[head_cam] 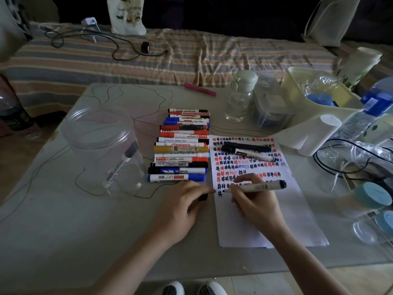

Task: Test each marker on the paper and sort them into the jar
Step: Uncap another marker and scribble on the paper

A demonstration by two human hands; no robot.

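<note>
A white sheet of paper (276, 222) lies on the table, its upper half covered with red, black and blue test marks. My right hand (255, 201) grips an uncapped marker (257, 186) with its tip on the paper at the left edge. My left hand (182, 203) rests beside the paper and holds a black cap (203, 197). A row of several capped markers (182, 145) lies left of the paper. The clear plastic jar (102, 150) stands further left with one marker (119, 167) inside. Two black markers (247, 151) lie on the paper's top.
A pink marker (200, 88) lies at the table's far edge. A clear bottle (240, 96), plastic containers, a yellow bin (314, 92), a tissue roll (314, 133), cables and blue-lidded jars (372, 194) crowd the right side. A striped bed is behind the table.
</note>
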